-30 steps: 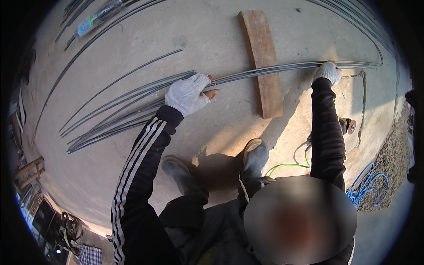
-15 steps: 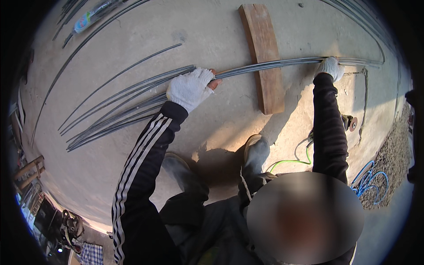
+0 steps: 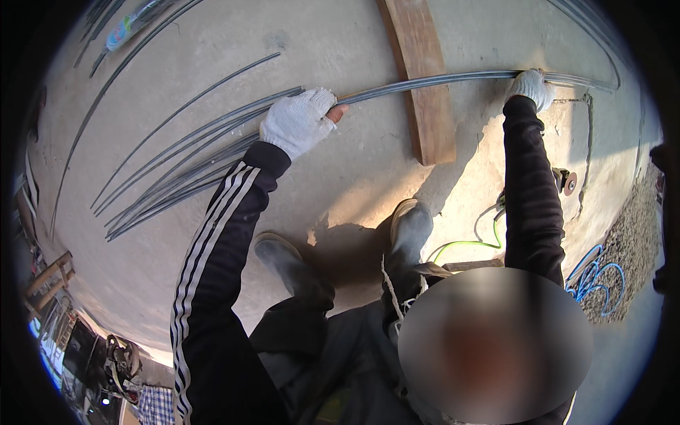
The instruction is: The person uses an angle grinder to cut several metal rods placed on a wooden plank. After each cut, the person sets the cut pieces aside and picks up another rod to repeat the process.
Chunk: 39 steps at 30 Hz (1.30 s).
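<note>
A bundle of thin grey metal rods (image 3: 397, 86) runs between my two hands and crosses over a wooden beam (image 3: 429, 122). My left hand (image 3: 295, 123), in a white knit glove with bare fingertips showing, is closed round the bundle's left part. Farther right, my gloved right hand (image 3: 531, 90) grips the same bundle near its right end. Several loose rods (image 3: 185, 170) lie fanned out on the floor beyond and to the left of my left hand. The fingers of my right hand are partly hidden by the glove's back.
Behind my right forearm shows a power tool with a round disc (image 3: 569, 183), near a green cable (image 3: 464, 244). Blue hose (image 3: 595, 283) lies coiled by gravel (image 3: 623, 244) at right. A plastic bottle (image 3: 129, 25) and more long rods (image 3: 88, 124) lie far left.
The whole scene has shifted slightly upward in the view, hands and beam together. Both hands keep their hold on the rods, and the bundle still crosses the beam.
</note>
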Tool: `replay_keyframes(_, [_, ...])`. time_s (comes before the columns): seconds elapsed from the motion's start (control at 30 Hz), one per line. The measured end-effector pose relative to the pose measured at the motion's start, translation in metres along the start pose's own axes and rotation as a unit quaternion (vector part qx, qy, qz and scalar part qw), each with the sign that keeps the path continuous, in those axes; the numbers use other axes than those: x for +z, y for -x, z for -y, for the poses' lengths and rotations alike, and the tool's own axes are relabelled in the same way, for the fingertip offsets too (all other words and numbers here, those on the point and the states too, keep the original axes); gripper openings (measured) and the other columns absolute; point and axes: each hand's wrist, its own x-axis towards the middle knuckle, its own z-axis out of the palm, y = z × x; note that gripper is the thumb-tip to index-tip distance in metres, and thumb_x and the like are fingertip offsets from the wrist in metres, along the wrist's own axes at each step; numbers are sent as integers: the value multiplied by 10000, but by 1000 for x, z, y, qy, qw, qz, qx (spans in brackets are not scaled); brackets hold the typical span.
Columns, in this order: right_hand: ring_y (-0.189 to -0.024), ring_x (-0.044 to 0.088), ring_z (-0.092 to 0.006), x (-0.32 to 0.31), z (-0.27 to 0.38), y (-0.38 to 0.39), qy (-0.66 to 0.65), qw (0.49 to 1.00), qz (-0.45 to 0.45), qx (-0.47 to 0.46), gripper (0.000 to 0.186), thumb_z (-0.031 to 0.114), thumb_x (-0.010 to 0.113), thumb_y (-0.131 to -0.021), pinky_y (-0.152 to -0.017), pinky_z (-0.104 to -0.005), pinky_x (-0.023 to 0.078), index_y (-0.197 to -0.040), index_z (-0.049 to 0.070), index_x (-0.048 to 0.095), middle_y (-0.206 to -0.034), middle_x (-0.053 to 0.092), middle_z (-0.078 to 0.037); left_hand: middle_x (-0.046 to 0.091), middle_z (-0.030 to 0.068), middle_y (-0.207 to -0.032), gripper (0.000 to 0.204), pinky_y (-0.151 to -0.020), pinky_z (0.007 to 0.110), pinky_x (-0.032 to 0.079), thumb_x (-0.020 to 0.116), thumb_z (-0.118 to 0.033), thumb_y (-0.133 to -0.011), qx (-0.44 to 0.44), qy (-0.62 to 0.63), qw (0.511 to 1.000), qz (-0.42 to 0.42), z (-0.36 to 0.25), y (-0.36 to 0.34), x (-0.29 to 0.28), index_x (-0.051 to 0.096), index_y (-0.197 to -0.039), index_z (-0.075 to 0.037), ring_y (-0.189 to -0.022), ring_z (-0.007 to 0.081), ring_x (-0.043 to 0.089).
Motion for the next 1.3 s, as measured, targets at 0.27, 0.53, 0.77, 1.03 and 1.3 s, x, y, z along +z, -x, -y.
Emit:
replay_keyframes(0.27, [-780,688,-322,3,2,4,10,999,-30,-23,337,214,670,-1006,-759,-395,533,-1127,-97,617,-950,727,-227,717,117,-904,340,-680,403,575,690,-416,-994,-14,50,999,2,1,1,0,721,-1022,-78,-804,321,716])
replay_keyframes(0.53, [-795,702,-333,0,1,3,31,997,-28,-64,305,197,669,-995,-744,-395,530,-1096,-90,649,-942,738,-214,714,134,-924,357,-708,399,572,699,-404,-994,-45,91,995,21,-1,0,-3,731,-1107,-67,-819,338,709])
replay_keyframes(0.77, [-781,699,-325,-2,11,8,87,995,-39,-38,291,175,666,-979,-744,-402,538,-1088,-95,661,-927,735,-219,719,109,-907,325,-691,363,567,726,-379,-980,-39,103,994,1,-6,1,-9,740,-1163,-112,-775,297,704])
replay_keyframes(1.03, [-773,694,-317,-3,6,8,48,996,-30,-63,306,194,676,-996,-731,-408,534,-1093,-96,661,-910,731,-218,723,93,-924,350,-702,350,565,714,-404,-980,-51,94,994,24,-6,1,-8,742,-1180,-119,-805,281,708])
replay_keyframes(1.3, [-737,669,-332,-4,0,8,70,991,-25,-114,266,220,659,-998,-718,-411,520,-1017,-45,641,-840,693,-213,676,92,-839,350,-681,399,537,639,-396,-1023,-15,97,995,6,-3,2,-7,732,-1212,-115,-783,296,684])
